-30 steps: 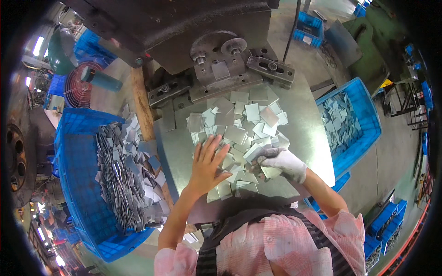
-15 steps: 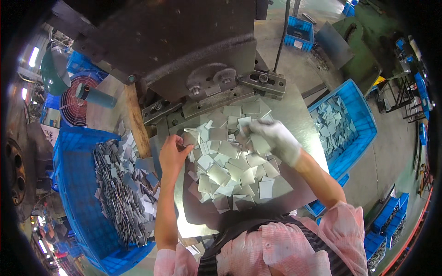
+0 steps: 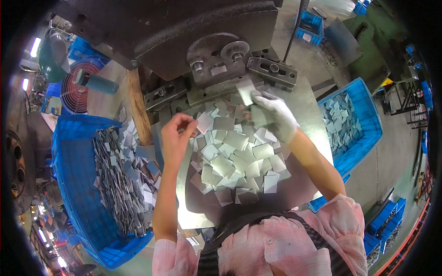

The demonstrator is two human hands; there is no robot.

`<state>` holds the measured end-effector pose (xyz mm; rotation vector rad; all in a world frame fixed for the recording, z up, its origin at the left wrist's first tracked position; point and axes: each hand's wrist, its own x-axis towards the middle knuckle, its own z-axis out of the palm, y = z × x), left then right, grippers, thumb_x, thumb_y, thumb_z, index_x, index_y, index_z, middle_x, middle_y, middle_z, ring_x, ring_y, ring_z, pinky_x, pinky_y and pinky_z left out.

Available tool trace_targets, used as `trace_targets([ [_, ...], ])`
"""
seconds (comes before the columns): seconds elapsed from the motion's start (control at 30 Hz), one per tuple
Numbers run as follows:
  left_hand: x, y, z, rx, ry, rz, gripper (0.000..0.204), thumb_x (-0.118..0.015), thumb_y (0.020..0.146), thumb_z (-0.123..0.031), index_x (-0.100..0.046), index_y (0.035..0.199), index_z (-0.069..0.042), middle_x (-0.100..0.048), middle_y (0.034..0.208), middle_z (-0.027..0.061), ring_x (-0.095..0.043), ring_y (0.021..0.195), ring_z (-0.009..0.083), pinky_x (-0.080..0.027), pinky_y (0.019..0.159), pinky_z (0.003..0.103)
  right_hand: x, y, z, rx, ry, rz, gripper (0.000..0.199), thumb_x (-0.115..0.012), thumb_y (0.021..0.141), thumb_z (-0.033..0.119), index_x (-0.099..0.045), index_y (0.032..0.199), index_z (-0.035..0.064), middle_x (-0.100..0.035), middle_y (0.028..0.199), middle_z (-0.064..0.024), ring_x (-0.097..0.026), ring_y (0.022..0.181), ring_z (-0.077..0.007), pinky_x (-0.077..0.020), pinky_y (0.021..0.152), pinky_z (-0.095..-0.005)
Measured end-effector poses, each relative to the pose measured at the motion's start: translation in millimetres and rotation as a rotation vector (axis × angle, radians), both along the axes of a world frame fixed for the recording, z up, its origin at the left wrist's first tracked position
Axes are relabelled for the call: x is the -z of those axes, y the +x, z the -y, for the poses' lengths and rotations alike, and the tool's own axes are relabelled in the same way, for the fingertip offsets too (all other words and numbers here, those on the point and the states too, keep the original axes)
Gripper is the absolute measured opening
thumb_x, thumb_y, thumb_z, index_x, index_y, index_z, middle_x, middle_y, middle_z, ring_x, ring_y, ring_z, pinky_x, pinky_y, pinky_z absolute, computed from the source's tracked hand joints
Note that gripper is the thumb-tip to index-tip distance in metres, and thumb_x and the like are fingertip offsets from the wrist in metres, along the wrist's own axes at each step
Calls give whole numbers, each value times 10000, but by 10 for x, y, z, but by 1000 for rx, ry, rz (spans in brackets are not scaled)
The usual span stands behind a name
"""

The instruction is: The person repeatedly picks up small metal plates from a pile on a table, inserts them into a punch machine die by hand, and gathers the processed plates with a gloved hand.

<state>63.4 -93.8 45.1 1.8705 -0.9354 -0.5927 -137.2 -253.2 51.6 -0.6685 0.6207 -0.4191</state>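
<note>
Loose thin square metal plates [image 3: 237,140] lie heaped on the metal work table [image 3: 313,133] in front of me. My left hand [image 3: 176,135], bare, is at the left edge of the heap with thumb and fingers closed in a pinch. A small metal plate [image 3: 204,123] sits at those fingertips. My right hand [image 3: 277,116], in a white glove with a darker palm, is closed over the far right of the heap. From its fingers another metal plate [image 3: 245,92] sticks out, tilted toward the press tooling [image 3: 218,69]. Part of the glove's grip is blurred.
A dark press [image 3: 184,27] rises just beyond the heap, with bolted clamps [image 3: 272,71] at its base. Blue crates of metal plates stand left [image 3: 76,184] and right [image 3: 368,133]. A wooden bar [image 3: 137,108] leans at left, near a fan [image 3: 76,94].
My right hand has raised a plate off the heap toward the press tooling. My left hand has shifted slightly up, and a plate now shows at its fingertips. The view has shifted a little.
</note>
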Motion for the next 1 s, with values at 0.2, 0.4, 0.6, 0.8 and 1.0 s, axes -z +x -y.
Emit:
trace_targets([
  [0.2, 39, 107, -59, 23, 39, -370, 168, -638, 755, -25, -534, 886, -13, -575, 715, 42, -557, 599, 96, -479, 530, 218, -73, -611, -197, -9, 51, -135, 310, -522, 866, 210, -465, 1105, 21, -603, 880, -135, -592, 680, -171, -493, 596, -288],
  [0.4, -316, -191, 91, -46, -158, -348, 151, -638, 755, -35, -531, 860, -59, -567, 728, 23, -555, 602, 102, -473, 552, 222, -72, -741, -362, 29, 87, -76, 271, -516, 875, 231, -511, 1046, 21, -622, 825, -130, -606, 640, -178, -503, 572, -290],
  [0.6, 36, -397, 921, -391, -637, -605, 157, -620, 742, 33, -491, 808, -27, -560, 720, 51, -577, 603, 139, -526, 552, 258, -87, -558, -512, 93, 181, -29, 270, -550, 855, 227, -512, 1016, 13, -613, 822, -130, -612, 663, -189, -507, 573, -299],
  [0.8, 174, -489, 1197, -538, -597, -721, 186, -624, 727, 38, -456, 766, -33, -542, 709, 56, -572, 594, 142, -533, 532, 257, -144, -701, -527, 24, 157, -109, 255, -575, 803, 197, -516, 982, 26, -609, 835, -119, -606, 694, -189, -498, 592, -292],
  [1.0, 180, -485, 1241, -531, -673, -656, 207, -645, 731, -12, -443, 772, -39, -533, 710, 61, -554, 577, 137, -528, 522, 269, -141, -638, -554, 30, 207, -84, 237, -551, 795, 154, -497, 987, 27, -599, 889, -154, -602, 733, -220, -505, 580, -340],
])
